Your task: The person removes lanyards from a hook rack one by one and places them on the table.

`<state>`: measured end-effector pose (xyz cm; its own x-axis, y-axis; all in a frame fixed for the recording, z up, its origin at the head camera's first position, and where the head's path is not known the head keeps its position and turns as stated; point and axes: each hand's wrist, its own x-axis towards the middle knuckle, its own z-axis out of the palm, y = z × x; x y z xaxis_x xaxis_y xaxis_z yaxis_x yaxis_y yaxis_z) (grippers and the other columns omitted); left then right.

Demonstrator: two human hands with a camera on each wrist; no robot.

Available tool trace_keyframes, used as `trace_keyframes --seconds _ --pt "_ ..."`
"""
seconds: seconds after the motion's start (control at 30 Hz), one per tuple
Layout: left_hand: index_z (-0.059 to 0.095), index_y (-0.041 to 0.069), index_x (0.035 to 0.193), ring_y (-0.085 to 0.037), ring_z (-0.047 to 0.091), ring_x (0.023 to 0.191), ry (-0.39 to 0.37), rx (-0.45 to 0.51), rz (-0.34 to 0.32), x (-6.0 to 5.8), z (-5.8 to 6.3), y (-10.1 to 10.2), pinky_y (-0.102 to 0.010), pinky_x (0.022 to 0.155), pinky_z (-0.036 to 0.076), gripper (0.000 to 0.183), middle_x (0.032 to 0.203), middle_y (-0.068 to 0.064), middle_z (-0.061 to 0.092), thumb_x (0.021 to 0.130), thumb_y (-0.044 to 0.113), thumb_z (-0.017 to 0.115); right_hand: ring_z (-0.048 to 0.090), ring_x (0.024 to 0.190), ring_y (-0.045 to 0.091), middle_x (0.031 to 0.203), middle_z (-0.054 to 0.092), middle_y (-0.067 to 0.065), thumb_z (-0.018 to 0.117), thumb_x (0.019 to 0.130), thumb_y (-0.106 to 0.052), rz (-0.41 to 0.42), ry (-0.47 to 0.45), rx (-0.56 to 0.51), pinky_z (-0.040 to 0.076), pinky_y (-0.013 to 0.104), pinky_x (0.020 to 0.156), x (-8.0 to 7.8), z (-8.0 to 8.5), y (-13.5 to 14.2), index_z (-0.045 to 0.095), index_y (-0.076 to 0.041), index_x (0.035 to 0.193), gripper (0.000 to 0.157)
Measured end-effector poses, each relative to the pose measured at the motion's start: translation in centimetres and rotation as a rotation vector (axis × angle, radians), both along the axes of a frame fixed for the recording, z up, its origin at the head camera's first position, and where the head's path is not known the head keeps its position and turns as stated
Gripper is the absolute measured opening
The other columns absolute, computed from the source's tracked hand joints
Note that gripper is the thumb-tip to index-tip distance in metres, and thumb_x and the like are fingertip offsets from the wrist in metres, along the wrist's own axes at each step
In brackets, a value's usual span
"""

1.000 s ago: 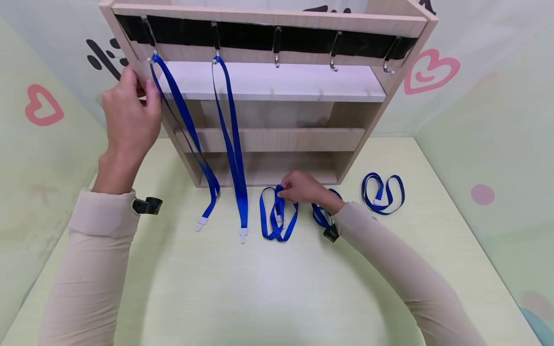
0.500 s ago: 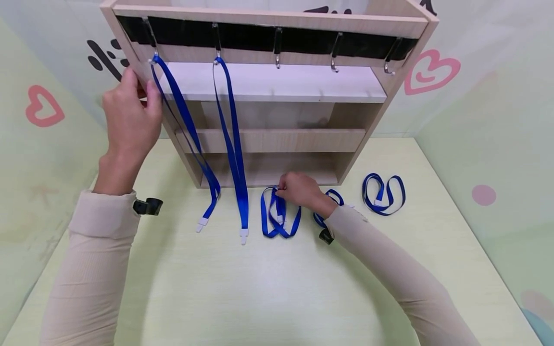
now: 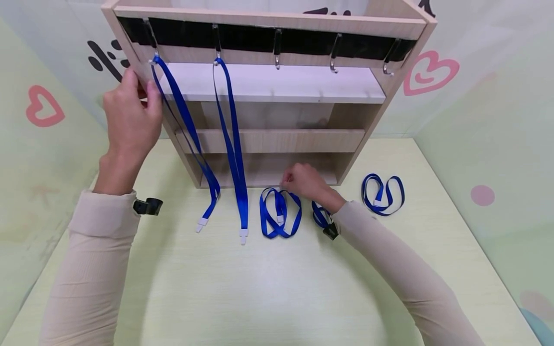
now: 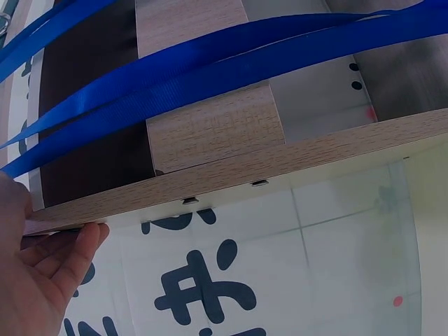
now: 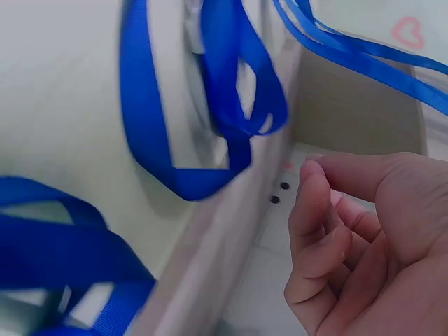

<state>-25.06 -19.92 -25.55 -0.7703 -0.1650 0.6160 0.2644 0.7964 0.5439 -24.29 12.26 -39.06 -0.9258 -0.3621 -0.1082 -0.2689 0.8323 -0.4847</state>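
Note:
My left hand [image 3: 132, 113] grips the left side panel of a wooden shelf unit [image 3: 277, 142]; in the left wrist view its fingers curl round the panel edge [image 4: 210, 168]. A coiled blue lanyard [image 3: 280, 206] with a white clip lies on the table before the unit. Just beyond its top end is my right hand [image 3: 303, 180], fingers curled and thumb against the index finger. The right wrist view shows nothing between those fingers, with the blue strap [image 5: 143, 91] apart from them. Two more blue lanyards, a left one [image 3: 183, 110] and a second one [image 3: 235, 158], hang from hooks.
Bare hooks, among them a middle one [image 3: 277, 53], line the black strip [image 3: 307, 41] on the unit. Another coiled lanyard [image 3: 320, 217] is partly hidden by my right forearm. One more coiled lanyard [image 3: 383, 194] lies at the right on the pale table [image 3: 259, 293].
My right hand has let go of the middle coiled lanyard and moved slightly away from it towards the unit. The lanyard's top loops now lie spread on the table. The left hand keeps its place.

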Motion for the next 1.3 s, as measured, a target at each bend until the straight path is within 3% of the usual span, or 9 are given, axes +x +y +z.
trace_keyframes --seconds 0.47,0.73,0.97,1.17,1.3 --pt "0.059 -0.004 0.121 -0.029 0.070 0.104 -0.002 -0.001 -0.004 0.1 0.1 -0.1 -0.023 0.088 0.056 0.042 0.112 -0.020 0.072 0.102 0.029 0.041 0.062 0.066 0.017 0.076 0.070 0.003 0.065 0.094 -0.017 0.048 0.126 -0.094 0.051 0.029 0.061 -0.1 3.7 0.8 0.074 -0.006 0.087 0.016" --pt "0.059 -0.004 0.122 -0.029 0.071 0.103 -0.003 -0.005 -0.003 0.1 0.0 0.0 -0.023 0.087 0.057 0.043 0.113 -0.021 0.071 0.102 0.029 0.040 0.058 0.064 0.018 0.075 0.066 0.003 0.063 0.097 -0.021 0.077 0.129 -0.165 0.047 0.029 0.059 0.4 6.3 -0.5 0.071 -0.009 0.086 0.018" --pt "0.059 -0.003 0.121 -0.028 0.071 0.103 -0.001 -0.008 -0.004 0.0 0.1 0.1 -0.023 0.087 0.057 0.043 0.112 -0.020 0.072 0.102 0.030 0.040 0.062 0.078 0.015 0.088 0.071 0.002 0.063 0.097 -0.019 0.125 0.200 -0.204 0.052 0.027 0.071 0.8 9.3 -2.3 0.073 -0.009 0.096 0.015" --pt "0.060 -0.003 0.122 -0.028 0.070 0.102 0.006 0.001 -0.006 -0.1 0.1 -0.1 -0.019 0.085 0.056 0.041 0.111 -0.019 0.072 0.102 0.028 0.042 0.063 0.076 0.011 0.096 0.071 0.004 0.060 0.099 -0.020 0.161 0.322 -0.317 0.054 0.023 0.068 1.2 12.3 -4.5 0.071 -0.006 0.110 0.020" --pt "0.059 -0.002 0.124 -0.028 0.070 0.104 -0.017 0.001 0.000 0.0 0.1 0.0 -0.024 0.088 0.057 0.042 0.114 -0.018 0.071 0.102 0.029 0.041 0.063 0.068 0.008 0.098 0.073 0.006 0.058 0.101 -0.020 0.169 0.440 -0.378 0.053 0.019 0.064 1.7 14.3 -6.2 0.068 -0.004 0.119 0.026"
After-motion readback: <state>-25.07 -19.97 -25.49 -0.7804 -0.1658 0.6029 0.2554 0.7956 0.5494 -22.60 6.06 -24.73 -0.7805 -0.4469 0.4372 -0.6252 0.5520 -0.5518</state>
